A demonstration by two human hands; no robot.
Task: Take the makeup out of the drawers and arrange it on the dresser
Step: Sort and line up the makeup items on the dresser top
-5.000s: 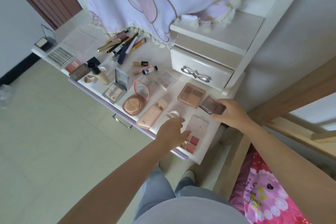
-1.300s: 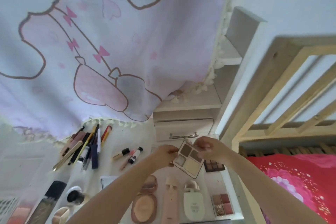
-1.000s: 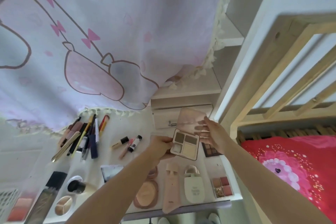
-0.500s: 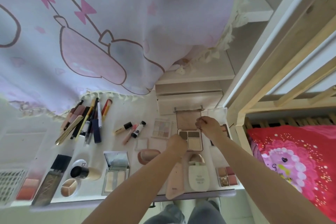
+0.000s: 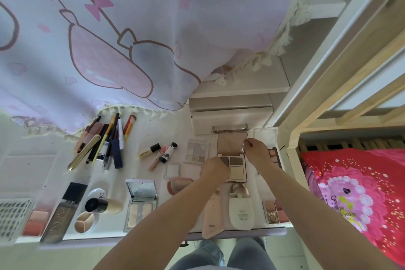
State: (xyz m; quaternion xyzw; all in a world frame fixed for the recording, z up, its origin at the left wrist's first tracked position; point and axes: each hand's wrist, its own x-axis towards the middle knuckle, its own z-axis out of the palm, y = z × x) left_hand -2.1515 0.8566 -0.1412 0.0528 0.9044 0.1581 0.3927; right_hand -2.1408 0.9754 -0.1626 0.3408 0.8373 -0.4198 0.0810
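Note:
An open four-pan eyeshadow palette [image 5: 237,167] lies on the white dresser [image 5: 50,166], just in front of the small closed drawer with a bow handle [image 5: 230,122]. My left hand [image 5: 213,170] grips its lower left edge. My right hand [image 5: 255,153] pinches the right edge of the raised lid [image 5: 230,142]. Around it lie a clear pale palette [image 5: 196,151], a dark palette [image 5: 274,155] partly behind my right hand, a white bottle [image 5: 241,210], a pink case [image 5: 211,215] and a small blush palette [image 5: 275,212].
Brushes and pens [image 5: 105,140], lip tubes [image 5: 160,152], a mirrored compact [image 5: 141,201], a foundation bottle [image 5: 103,205] and a white basket [image 5: 13,217] fill the left. A cartoon-print cloth [image 5: 131,28] hangs over the back. A wooden bed frame [image 5: 291,138] with a red blanket [image 5: 355,193] stands at the right.
The palette was up in the air between both hands and got opened. Now it rests open on the dresser in front of the drawer, with both hands still on it.

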